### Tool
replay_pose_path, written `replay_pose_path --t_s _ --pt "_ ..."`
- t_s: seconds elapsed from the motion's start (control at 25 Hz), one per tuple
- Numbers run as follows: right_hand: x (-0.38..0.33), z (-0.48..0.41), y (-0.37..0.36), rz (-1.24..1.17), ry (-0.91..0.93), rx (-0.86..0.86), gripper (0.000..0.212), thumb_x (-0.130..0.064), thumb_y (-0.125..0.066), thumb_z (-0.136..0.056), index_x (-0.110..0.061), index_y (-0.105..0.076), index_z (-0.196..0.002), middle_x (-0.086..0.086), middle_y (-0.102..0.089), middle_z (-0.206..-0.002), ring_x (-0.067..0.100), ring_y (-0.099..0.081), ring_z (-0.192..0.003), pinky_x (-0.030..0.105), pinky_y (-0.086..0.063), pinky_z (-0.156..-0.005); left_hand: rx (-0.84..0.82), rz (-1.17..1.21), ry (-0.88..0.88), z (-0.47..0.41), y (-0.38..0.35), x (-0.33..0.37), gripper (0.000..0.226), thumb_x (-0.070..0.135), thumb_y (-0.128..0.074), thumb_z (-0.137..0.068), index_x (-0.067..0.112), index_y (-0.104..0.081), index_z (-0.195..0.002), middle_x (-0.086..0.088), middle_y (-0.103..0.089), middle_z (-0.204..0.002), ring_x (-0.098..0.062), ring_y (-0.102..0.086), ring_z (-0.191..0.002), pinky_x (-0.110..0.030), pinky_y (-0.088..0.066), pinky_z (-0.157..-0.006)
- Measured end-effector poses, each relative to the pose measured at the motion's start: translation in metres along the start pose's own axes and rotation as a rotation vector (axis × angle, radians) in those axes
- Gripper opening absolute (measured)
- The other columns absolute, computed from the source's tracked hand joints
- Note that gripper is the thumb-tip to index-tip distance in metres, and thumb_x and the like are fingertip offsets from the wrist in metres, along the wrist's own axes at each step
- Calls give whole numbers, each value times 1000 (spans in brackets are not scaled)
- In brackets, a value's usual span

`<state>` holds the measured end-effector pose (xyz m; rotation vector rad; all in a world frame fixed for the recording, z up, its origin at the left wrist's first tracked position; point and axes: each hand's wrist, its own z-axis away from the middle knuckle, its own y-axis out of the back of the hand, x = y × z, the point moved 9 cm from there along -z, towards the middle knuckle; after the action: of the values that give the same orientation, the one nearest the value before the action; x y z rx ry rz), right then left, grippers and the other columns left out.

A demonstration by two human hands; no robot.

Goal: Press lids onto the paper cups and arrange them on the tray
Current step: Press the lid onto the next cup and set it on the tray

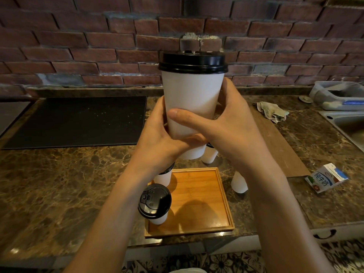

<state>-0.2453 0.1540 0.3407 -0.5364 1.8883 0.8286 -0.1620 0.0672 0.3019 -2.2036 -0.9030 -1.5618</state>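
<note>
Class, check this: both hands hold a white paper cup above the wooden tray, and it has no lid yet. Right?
No. The head view shows the held cup already capped with a black lid. The rest stands: left hand and right hand grip it above the wooden tray.

There are five paper cups (pixel 193 99) (pixel 157 220) (pixel 163 177) (pixel 209 155) (pixel 239 183), four black lids (pixel 193 62) (pixel 154 200) (pixel 169 168) (pixel 209 145), one tray (pixel 197 194), one milk carton (pixel 326 180), one cloth (pixel 272 112).

My marble counter (pixel 59 174) is carrying a wooden tray (pixel 199 186), a black mat (pixel 78 121), a brown board (pixel 275 142), a crumpled cloth (pixel 271 112) and a milk carton (pixel 326 180). A paper cup (pixel 209 155) is standing behind the tray, a second paper cup (pixel 239 183) just right of it.
</note>
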Motion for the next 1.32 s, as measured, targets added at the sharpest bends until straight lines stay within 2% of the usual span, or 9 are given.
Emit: replay_pose_path --t_s 0.2,0.4,0.48,0.64,0.72,0.88,1.04,1.16,1.32 --pt "-9 0 5 -48 63 36 80 -39 -85 -69 -25 -46 -136 -13 -59 -123 1 -57 -111 30 -56 -88 -51 -15 -23 -3 2 9 79 15 -84 -63 44 -39 -121 15 -56 -120 1 -57 -111 -9 -49 -76" --pt "-13 -1 6 -88 85 2 76 -35 -86 -70 -22 -48 -134 -10 -61 -122 4 -59 -111 34 -56 -89 -109 7 -10 -3 1 16 80 34 -84 -54 40 -41 -121 19 -57 -117 4 -57 -108 -7 -49 -76" --pt "-13 -2 5 -138 95 -43 73 -31 -86 -70 -21 -49 -133 -9 -62 -121 6 -60 -111 35 -57 -89 -132 10 -1 -3 0 15 79 32 -88 -53 42 -44 -118 22 -62 -111 3 -59 -107 -8 -50 -75" --pt "-11 -4 3 -241 93 -142 68 -26 -83 -71 -18 -51 -131 -6 -65 -117 10 -63 -109 30 -57 -85 -193 37 40 -1 -1 12 65 36 -80 -59 43 -49 -116 21 -64 -108 -3 -62 -103 -13 -52 -74" --pt "-9 -4 2 -299 88 -182 67 -23 -83 -71 -16 -51 -130 -5 -65 -115 12 -64 -108 27 -55 -82 -227 53 52 0 -3 11 65 35 -79 -59 41 -50 -116 19 -65 -108 -5 -63 -103 -15 -52 -75" --pt "-3 -4 -2 -377 62 -245 67 -26 -78 -67 -16 -51 -129 -3 -67 -115 17 -65 -111 28 -55 -83 -277 84 65 1 -8 10 71 32 -80 -59 32 -49 -123 16 -64 -111 -8 -63 -105 -18 -53 -77" --pt "0 -2 -3 -331 45 -270 71 -29 -77 -67 -16 -50 -131 -3 -66 -117 15 -64 -112 28 -54 -84 -282 101 69 3 -9 6 79 34 -84 -55 26 -48 -125 14 -65 -111 -11 -63 -106 -19 -53 -78" --pt "-2 -2 -3 -249 47 -244 72 -26 -83 -68 -16 -50 -132 -3 -65 -117 11 -64 -109 26 -55 -83 -237 101 66 2 -6 2 69 30 -79 -59 31 -49 -121 16 -65 -108 -8 -63 -104 -16 -52 -76" --pt "-9 -1 0 -188 63 -203 67 -26 -80 -72 -16 -51 -132 -5 -64 -117 8 -63 -107 25 -56 -82 -182 85 38 1 -4 4 63 29 -80 -61 37 -50 -116 18 -65 -108 -6 -63 -104 -16 -52 -76"
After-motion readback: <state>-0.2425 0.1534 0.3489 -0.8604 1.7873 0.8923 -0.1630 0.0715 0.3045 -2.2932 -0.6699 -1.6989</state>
